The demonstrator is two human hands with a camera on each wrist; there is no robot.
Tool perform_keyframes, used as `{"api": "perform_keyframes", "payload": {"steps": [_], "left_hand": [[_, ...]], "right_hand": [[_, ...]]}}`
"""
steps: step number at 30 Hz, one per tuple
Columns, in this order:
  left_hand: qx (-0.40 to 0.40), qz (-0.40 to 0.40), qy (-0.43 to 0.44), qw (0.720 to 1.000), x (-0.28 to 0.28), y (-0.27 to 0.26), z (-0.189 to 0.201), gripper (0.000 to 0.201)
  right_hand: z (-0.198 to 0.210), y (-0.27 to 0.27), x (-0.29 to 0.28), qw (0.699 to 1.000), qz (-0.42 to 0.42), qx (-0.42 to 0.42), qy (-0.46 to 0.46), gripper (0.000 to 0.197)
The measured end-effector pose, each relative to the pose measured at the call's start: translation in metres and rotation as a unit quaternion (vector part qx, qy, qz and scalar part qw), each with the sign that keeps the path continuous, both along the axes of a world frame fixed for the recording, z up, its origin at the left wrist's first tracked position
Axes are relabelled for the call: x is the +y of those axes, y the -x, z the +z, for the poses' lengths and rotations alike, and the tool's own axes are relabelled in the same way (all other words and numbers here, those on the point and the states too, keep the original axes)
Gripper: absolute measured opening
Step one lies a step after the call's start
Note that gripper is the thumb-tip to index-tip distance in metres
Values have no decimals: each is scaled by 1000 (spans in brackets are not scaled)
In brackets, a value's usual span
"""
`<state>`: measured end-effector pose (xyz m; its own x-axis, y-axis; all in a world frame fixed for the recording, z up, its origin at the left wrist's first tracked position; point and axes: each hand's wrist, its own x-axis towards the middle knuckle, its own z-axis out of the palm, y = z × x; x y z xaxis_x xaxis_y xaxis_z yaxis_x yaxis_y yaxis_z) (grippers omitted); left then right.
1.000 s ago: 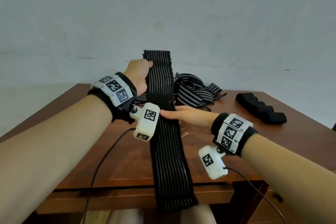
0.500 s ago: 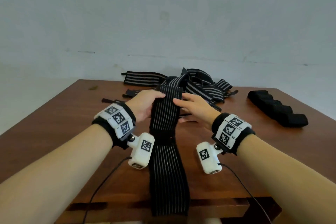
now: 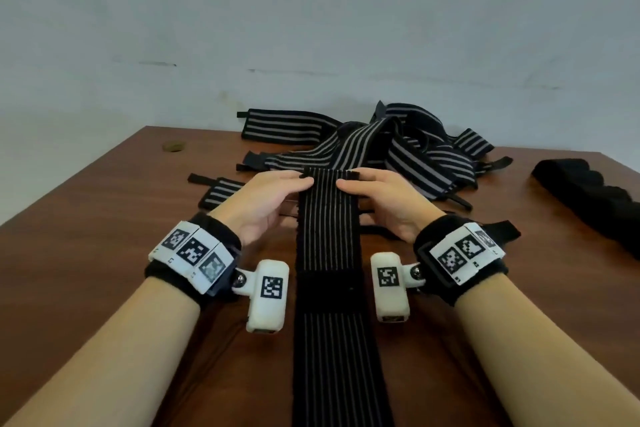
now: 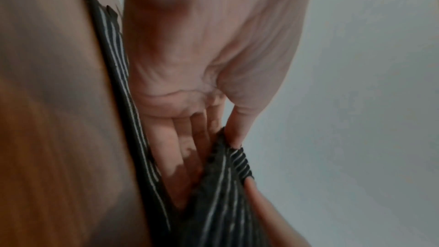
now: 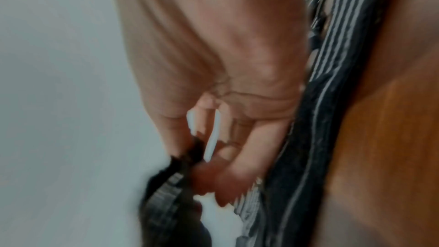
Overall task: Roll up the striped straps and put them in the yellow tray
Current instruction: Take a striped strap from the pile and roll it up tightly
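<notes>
A long black strap with thin grey stripes (image 3: 329, 229) lies lengthwise down the middle of the wooden table (image 3: 86, 236) and hangs over its front edge. My left hand (image 3: 277, 194) pinches the left corner of its far end, thumb on top. My right hand (image 3: 374, 194) pinches the right corner the same way. In the left wrist view the thumb presses the strap end (image 4: 228, 159) against the fingers. In the right wrist view the strap (image 5: 175, 176) is blurred under the thumb. No yellow tray is in view.
A tangled heap of striped straps (image 3: 398, 149) lies behind my hands, with one strap (image 3: 280, 125) spread at the back left and a small one (image 3: 221, 192) beside my left hand. A row of black rolls (image 3: 588, 194) sits at the right. Cables trail from both wrists.
The strap's far end, held up in the air by my left hand a second ago, has come down flat on the table. My right hand moved up to pinch its other corner.
</notes>
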<state>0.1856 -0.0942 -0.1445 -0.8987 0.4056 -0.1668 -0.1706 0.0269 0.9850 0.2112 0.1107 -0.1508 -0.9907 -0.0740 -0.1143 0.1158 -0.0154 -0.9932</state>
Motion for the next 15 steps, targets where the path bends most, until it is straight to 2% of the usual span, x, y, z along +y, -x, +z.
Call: {"api": "perform_keyframes", "payload": {"steps": [4,7,15], "left_hand": [[29,-22,10,999,-1,2,-3,25],[57,-44,29,997,-2,-1,-3,27],[108,-78,60,989,-1,-12,-1,22]], "right_hand": [[-5,-5,3,1000,13,26,-1,21],[-7,-13,2,998,-7,55,-18,19],[-4,-22,0,994,-60,85,-32,32]]}}
